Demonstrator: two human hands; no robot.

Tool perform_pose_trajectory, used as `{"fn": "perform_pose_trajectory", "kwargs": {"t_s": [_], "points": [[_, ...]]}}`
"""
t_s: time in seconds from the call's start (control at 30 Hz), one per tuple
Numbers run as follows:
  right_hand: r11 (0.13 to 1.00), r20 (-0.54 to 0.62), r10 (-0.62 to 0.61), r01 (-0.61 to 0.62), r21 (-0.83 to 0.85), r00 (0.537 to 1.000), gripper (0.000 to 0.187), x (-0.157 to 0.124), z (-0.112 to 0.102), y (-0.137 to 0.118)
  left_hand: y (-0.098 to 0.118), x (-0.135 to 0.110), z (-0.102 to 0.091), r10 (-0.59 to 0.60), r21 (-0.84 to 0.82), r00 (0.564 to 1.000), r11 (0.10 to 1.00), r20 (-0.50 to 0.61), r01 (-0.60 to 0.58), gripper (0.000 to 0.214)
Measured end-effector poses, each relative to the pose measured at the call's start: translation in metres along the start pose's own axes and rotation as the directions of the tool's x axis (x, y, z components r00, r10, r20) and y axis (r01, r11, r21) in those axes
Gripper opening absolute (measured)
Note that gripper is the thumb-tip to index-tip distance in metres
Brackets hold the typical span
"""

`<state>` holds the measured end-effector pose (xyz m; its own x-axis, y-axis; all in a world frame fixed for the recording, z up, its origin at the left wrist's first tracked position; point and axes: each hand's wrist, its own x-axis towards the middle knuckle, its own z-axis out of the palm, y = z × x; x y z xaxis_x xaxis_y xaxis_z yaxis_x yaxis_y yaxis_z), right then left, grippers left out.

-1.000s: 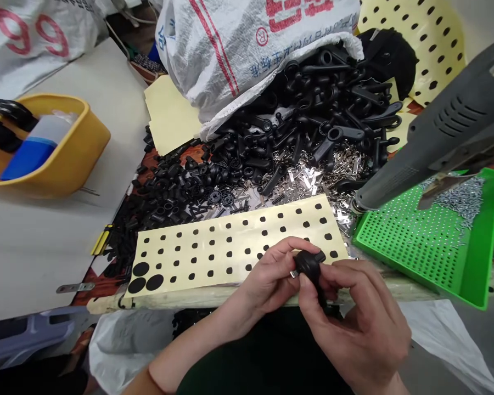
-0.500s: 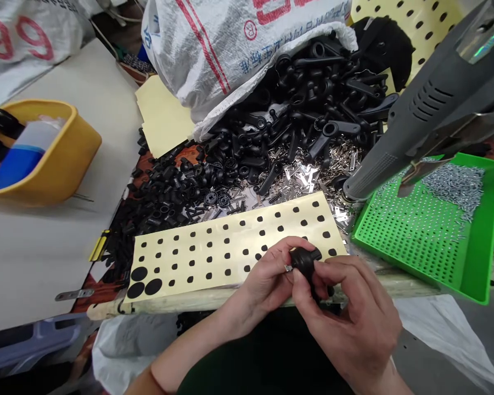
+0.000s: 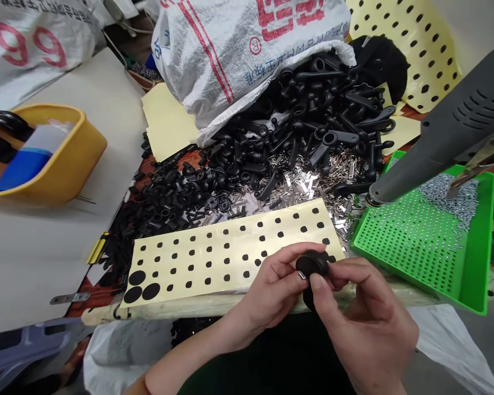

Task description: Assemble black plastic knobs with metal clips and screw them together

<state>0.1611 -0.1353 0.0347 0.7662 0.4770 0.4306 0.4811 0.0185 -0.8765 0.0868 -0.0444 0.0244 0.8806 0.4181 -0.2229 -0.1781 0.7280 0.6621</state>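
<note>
We have both hands closed on the part: left hand (image 3: 271,292) curled under a black plastic knob (image 3: 312,264), right hand (image 3: 366,323) pinching it from the other side with thumb and fingers. Small metal tab (image 3: 302,276) sticks out of the knob beside the left fingers. Knob is held up over the near edge of a yellow dotted sheet (image 3: 197,263), not touching it. Right of that, a green perforated tray (image 3: 411,241) with loose screws (image 3: 448,200), grey heat gun (image 3: 456,131) hanging over it. Further out — a heap of black plastic parts (image 3: 304,126) and metal clips (image 3: 308,184), spilling from a white woven sack (image 3: 239,60). Far left, a yellow tub (image 3: 61,164) holding a blue-and-white bottle (image 3: 24,164).
</note>
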Motion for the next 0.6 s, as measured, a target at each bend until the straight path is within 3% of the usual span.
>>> {"fn": "perform_pose_trajectory", "kwargs": {"t_s": [0.1, 0.27, 0.43, 0.6], "points": [[1.000, 0.008, 0.008, -0.008, 0.001, 1.000, 0.016, -0.001, 0.002, -0.001, 0.003, 0.000, 0.000, 0.010, -0.001, 0.999, 1.000, -0.038, -0.011, 0.032], [0.996, 0.121, 0.025, -0.035, 0.078, 0.992, 0.014, 0.001, -0.004, 0.001, 0.009, -0.001, -0.008, -0.055, -0.048, 0.998, 0.997, 0.003, 0.055, 0.040], [0.981, 0.029, 0.158, -0.161, 0.106, 0.987, 0.008, 0.001, -0.013, 0.009, 0.011, 0.004, -0.016, -0.139, -0.158, 0.987, 0.976, 0.078, 0.149, 0.036], [0.971, 0.043, 0.185, -0.190, 0.147, 0.982, 0.008, 0.000, -0.019, 0.010, 0.016, 0.007, -0.020, -0.275, -0.226, 0.960, 0.934, 0.044, 0.278, 0.033]]}}
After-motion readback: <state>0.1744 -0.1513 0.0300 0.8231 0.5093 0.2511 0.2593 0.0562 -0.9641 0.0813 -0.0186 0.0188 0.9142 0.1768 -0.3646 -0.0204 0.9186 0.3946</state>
